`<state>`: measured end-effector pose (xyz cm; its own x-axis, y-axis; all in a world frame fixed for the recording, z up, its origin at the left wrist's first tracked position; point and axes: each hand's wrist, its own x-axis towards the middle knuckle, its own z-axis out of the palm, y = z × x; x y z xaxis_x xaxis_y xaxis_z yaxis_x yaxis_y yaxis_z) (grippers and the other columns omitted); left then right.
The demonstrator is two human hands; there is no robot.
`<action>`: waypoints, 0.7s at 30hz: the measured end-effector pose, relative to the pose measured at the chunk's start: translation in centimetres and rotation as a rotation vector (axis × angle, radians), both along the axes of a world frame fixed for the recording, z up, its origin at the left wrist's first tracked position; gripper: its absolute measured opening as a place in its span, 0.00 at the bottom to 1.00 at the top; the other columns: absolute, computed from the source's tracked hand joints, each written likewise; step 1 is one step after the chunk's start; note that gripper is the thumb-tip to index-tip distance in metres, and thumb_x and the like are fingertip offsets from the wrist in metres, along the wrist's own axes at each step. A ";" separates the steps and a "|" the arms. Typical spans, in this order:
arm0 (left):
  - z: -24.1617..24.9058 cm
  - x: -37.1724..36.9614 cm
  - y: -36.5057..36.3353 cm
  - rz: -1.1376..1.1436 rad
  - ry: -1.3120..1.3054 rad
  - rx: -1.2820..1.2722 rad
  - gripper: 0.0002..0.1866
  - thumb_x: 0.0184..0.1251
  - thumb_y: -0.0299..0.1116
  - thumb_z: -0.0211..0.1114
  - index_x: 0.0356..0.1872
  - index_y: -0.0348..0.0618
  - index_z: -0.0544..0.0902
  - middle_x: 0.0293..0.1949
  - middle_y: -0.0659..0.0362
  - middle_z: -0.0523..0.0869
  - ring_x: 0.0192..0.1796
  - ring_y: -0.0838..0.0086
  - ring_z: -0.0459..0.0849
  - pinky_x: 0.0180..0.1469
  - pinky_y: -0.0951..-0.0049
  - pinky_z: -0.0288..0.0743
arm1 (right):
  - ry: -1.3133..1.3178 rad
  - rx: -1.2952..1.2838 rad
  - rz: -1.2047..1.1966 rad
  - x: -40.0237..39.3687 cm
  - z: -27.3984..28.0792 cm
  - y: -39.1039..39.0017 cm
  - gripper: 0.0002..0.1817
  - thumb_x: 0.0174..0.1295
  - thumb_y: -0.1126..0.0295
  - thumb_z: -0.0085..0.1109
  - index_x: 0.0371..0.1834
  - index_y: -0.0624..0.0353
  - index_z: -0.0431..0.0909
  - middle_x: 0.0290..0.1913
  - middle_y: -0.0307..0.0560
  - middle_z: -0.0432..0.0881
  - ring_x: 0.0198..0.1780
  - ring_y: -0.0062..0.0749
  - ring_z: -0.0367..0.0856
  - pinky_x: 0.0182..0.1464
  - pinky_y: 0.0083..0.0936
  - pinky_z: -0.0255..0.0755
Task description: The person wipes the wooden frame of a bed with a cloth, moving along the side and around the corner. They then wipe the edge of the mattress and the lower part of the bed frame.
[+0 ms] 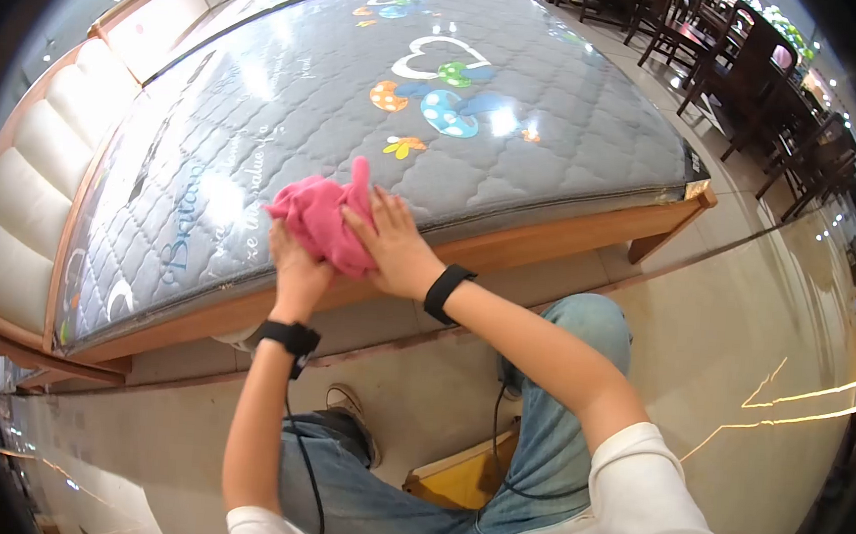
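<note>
Head view. Surface: a grey quilted mattress (pixel 578 109) spans roughly 9 to 1 o'clock, set in a wooden bed frame (pixel 550 221) whose near rail runs below it. Cream padded headboard (pixel 44 156) at 9 to 10 o'clock. Mattress top carries a white heart outline (pixel 403 63), spotted blue, orange and green motifs, and blue lettering (pixel 185 215) at 9 o'clock.

Room: pale floor (pixel 722 317) from 3 round to 8 o'clock, shiny, with bright light streaks at 4 o'clock. Dark wooden chairs (pixel 750 61) grouped at 1 to 2 o'clock.

Containers: clear plastic film (pixel 503 123) encloses the mattress; ceiling glare shows on it in several patches. At 6 o'clock, a yellow object (pixel 458 477) sits between the person's jeans-clad legs (pixel 559 375); partly covered, so its type cannot be told.

Hands: a bunched pink cloth (pixel 324 222) lies at 10 o'clock, just off centre, over the mattress's near edge. Left hand (pixel 299 270) grasps it from its 7 o'clock side, fingers partly hidden by the folds. Right hand (pixel 397 250) grasps it from its 3 o'clock side, fingers extended along the fabric. One twisted end of the cloth points to 12 o'clock. Firmness of contact between cloth and film: cannot tell. Black bands (pixel 449 293) circle both wrists.
</note>
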<state>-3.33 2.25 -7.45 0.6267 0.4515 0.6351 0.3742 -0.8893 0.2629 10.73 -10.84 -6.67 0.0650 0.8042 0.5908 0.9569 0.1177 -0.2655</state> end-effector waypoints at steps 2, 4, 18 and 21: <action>0.7 -2.0 0.8 -0.089 -0.046 -0.142 0.37 0.40 0.37 0.72 0.57 0.42 0.71 0.58 0.48 0.71 0.61 0.51 0.66 0.62 0.56 0.58 | -0.038 -0.031 0.053 -0.8 -0.1 0.1 0.49 0.42 0.66 0.67 0.71 0.49 0.51 0.67 0.65 0.52 0.71 0.61 0.46 0.69 0.55 0.42; 0.3 -3.9 1.3 -0.095 -0.096 -0.265 0.47 0.41 0.33 0.72 0.66 0.38 0.58 0.65 0.44 0.62 0.66 0.48 0.60 0.68 0.55 0.52 | -0.050 0.003 0.056 -1.2 -0.4 0.6 0.49 0.42 0.66 0.67 0.71 0.48 0.51 0.67 0.65 0.53 0.71 0.60 0.46 0.69 0.55 0.41; 2.6 -1.3 -3.0 -0.214 0.147 -0.069 0.45 0.42 0.23 0.65 0.68 0.44 0.59 0.67 0.49 0.62 0.71 0.54 0.56 0.71 0.55 0.47 | -0.201 0.307 -0.034 -1.5 -2.2 -0.1 0.20 0.56 0.67 0.51 0.54 0.49 0.68 0.58 0.55 0.64 0.64 0.51 0.60 0.65 0.51 0.54; 2.3 -1.4 -3.5 -0.249 0.180 -0.049 0.43 0.40 0.21 0.62 0.66 0.41 0.60 0.68 0.49 0.60 0.70 0.52 0.55 0.70 0.53 0.48 | -0.218 0.289 -0.014 -1.4 -2.6 -1.3 0.19 0.55 0.66 0.52 0.51 0.48 0.68 0.57 0.52 0.65 0.64 0.48 0.60 0.64 0.49 0.56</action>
